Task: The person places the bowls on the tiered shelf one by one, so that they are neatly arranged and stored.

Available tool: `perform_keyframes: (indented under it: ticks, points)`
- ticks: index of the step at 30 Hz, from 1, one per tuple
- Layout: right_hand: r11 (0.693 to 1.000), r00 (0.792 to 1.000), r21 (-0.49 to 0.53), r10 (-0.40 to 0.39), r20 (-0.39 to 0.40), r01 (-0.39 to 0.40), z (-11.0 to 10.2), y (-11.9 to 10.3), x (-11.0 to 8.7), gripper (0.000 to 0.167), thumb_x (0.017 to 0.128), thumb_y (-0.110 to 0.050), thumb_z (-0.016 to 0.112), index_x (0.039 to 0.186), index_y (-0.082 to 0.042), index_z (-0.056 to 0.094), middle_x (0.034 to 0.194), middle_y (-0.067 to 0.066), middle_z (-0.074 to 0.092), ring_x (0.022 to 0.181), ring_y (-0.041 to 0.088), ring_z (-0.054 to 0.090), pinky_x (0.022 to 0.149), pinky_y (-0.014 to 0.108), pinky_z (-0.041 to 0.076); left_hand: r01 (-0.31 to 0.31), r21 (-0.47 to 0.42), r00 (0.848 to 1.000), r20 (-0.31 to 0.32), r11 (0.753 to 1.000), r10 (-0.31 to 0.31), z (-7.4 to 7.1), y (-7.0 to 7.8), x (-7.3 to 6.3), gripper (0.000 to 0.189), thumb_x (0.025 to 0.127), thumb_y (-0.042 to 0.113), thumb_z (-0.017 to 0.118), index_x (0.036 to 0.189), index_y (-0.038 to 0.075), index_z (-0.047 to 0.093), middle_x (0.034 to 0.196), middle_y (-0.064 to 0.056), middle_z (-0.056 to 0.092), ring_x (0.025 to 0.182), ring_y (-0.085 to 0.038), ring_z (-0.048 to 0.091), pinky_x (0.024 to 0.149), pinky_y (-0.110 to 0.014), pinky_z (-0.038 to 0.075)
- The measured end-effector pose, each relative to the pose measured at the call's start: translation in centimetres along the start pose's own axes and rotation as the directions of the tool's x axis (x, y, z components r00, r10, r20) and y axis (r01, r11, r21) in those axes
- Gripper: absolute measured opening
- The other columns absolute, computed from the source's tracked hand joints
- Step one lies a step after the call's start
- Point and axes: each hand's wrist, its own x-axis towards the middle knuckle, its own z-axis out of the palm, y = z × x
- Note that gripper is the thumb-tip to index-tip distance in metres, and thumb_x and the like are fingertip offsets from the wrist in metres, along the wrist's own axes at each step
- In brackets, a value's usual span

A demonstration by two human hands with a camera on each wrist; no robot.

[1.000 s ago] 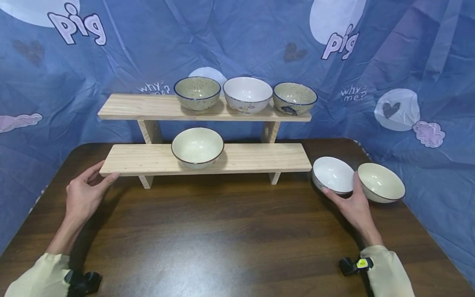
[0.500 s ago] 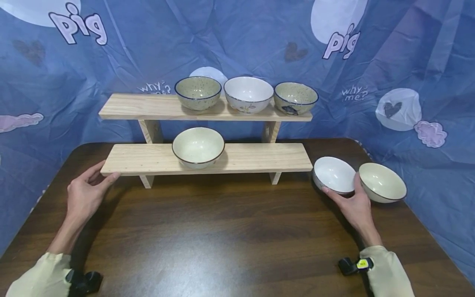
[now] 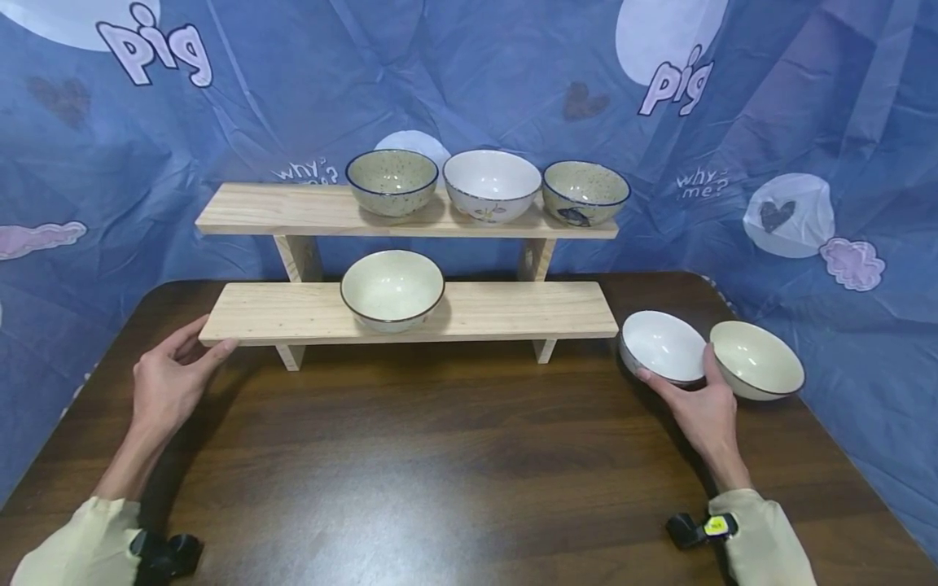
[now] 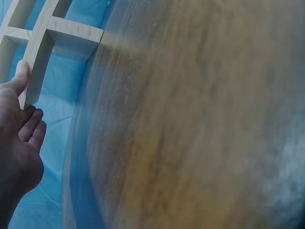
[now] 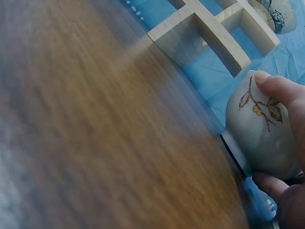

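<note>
At the left end of a two-tier wooden shelf [image 3: 506, 309], the left hand [image 3: 170, 382] grips the lower board, thumb on its front edge and other fingers around its end. The left wrist view shows the same hand [image 4: 21, 129] at the board's end. On the right, the right hand [image 3: 703, 411] holds a white bowl [image 3: 659, 346] between thumb and fingers. A brown-leaved sprig with a yellow flower decorates the bowl's outside [image 5: 259, 124] in the right wrist view. A cream bowl [image 3: 758, 358] with a dark rim stands just right of that hand.
Another cream bowl [image 3: 392, 289] sits on the lower board. On the upper board stand a speckled blue-rimmed bowl [image 3: 392, 183], a white floral bowl [image 3: 493, 185] and a second speckled bowl [image 3: 585, 194]. A blue printed cloth [image 3: 469, 73] hangs behind the brown table [image 3: 410, 456].
The right hand and the white bowl have shifted very slightly right and toward the person. The left hand keeps its grip on the shelf, and the other bowls stay in place.
</note>
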Motion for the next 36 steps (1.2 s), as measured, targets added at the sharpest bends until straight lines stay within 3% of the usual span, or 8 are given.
perform_keyframes:
  ticks: [6, 13, 28, 36]
  points:
    - [1.000, 1.000, 0.009, 0.002, -0.030, -0.001, -0.1, -0.3, -0.2, 0.112, 0.083, -0.039, 0.087, 0.164, -0.005, 0.018, 0.167, 0.020, 0.023, 0.151, 0.031, 0.027, 0.122, 0.042, 0.021, 0.005, 0.000, 1.000, 0.005, 1.000, -0.005, 0.0, -0.1, 0.0, 0.066, 0.095, 0.037, 0.078, 0.147, 0.003, 0.057, 0.142, -0.025, 0.056, 0.118, -0.003, 0.059, 0.077, -0.002, 0.042]
    - [1.000, 0.999, 0.024, 0.005, -0.050, -0.004, -0.7, -1.2, -1.0, 0.111, 0.082, -0.037, 0.089, 0.165, -0.008, 0.020, 0.167, 0.017, 0.025, 0.151, 0.032, 0.028, 0.122, 0.042, 0.020, 0.001, 0.002, 1.000, -0.001, 1.000, -0.001, -0.1, -0.1, -0.1, 0.065, 0.094, 0.037, 0.078, 0.147, 0.003, 0.058, 0.140, -0.025, 0.057, 0.108, 0.007, 0.058, 0.076, -0.002, 0.042]
    - [0.994, 0.996, 0.091, -0.059, -0.074, 0.066, -2.1, -3.1, -1.9, 0.108, 0.080, -0.025, 0.091, 0.164, -0.011, 0.025, 0.168, 0.012, 0.026, 0.150, 0.030, 0.030, 0.121, 0.036, 0.019, -0.011, 0.001, 1.000, -0.006, 1.000, 0.011, 0.0, 0.1, -0.1, 0.064, 0.094, 0.036, 0.078, 0.146, 0.003, 0.059, 0.140, -0.025, 0.058, 0.108, 0.010, 0.056, 0.077, -0.001, 0.041]
    - [0.993, 0.995, 0.078, -0.080, -0.062, 0.085, -2.4, -4.2, -2.2, 0.108, 0.079, -0.025, 0.092, 0.164, -0.014, 0.026, 0.167, 0.011, 0.029, 0.148, 0.031, 0.032, 0.120, 0.036, 0.021, -0.014, -0.014, 1.000, -0.007, 1.000, 0.014, 0.0, 0.1, -0.1, 0.064, 0.094, 0.035, 0.079, 0.146, 0.002, 0.059, 0.139, -0.025, 0.058, 0.108, 0.010, 0.056, 0.077, -0.002, 0.042]
